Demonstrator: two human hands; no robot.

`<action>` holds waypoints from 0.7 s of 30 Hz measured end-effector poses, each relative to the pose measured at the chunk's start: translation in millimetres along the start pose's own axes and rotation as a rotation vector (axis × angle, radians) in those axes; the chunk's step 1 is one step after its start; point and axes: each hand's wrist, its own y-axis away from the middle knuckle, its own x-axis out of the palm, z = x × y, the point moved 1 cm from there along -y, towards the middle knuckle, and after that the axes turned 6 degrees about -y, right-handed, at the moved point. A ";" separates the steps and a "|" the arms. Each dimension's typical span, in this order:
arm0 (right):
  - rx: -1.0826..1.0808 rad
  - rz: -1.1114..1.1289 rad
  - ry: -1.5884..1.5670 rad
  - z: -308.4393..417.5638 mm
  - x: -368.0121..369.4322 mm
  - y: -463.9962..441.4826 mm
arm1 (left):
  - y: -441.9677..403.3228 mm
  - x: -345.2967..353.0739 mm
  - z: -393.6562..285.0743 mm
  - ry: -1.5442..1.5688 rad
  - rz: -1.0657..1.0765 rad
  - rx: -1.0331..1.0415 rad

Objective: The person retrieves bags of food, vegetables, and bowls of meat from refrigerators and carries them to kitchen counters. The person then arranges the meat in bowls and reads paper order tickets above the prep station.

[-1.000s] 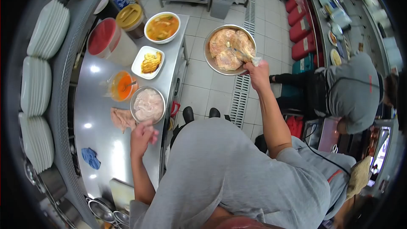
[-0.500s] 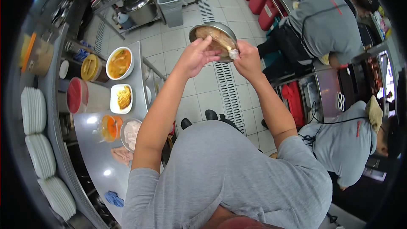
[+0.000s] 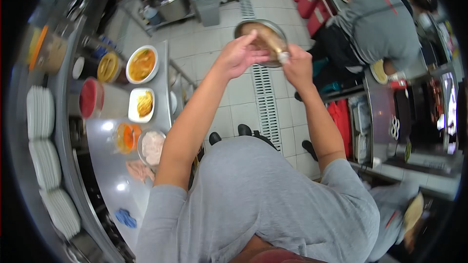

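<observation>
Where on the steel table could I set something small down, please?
Bare steel shows on the table between the raw meat and the blue cloth, and in a strip left of the orange tub. It is crowded farther up, where the soup bowl, square dish and red-topped tub stand close together.

Vs 1.0 s ago: left hand (image 3: pixel 242 57) is off the worktable (image 3: pixel 105 175) and at the near-left side of the steel bowl (image 3: pixel 276 25), fingers spread. Meat piece (image 3: pixel 269 39), flat in the bowl then, is now raised across it, blurred, its end in the right hand (image 3: pixel 298 65). Vs 0.5 s ago: lower-right co-worker (image 3: pixel 394 214) stands farther from the bowl.
</observation>
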 end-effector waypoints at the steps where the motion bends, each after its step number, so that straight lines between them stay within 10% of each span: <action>1: 0.050 0.043 0.012 -6.5 9.1 0.3 | 6.6 -1.8 -1.3 -0.037 -0.048 0.016; 5: 0.740 0.133 -0.954 -25.7 57.3 22.7 | 62.5 -10.3 10.1 -0.347 -0.208 0.183; 11: 0.928 0.467 -0.979 -8.4 163.9 35.5 | 246.0 -89.0 19.0 -0.577 -0.462 0.026; 16: 0.956 0.843 -1.129 73.4 219.1 57.1 | 440.5 -143.1 97.2 -0.424 -1.397 -0.102; 21: 0.908 1.094 -1.193 141.5 259.4 71.8 | 476.7 -176.6 153.6 -0.179 -1.447 -0.156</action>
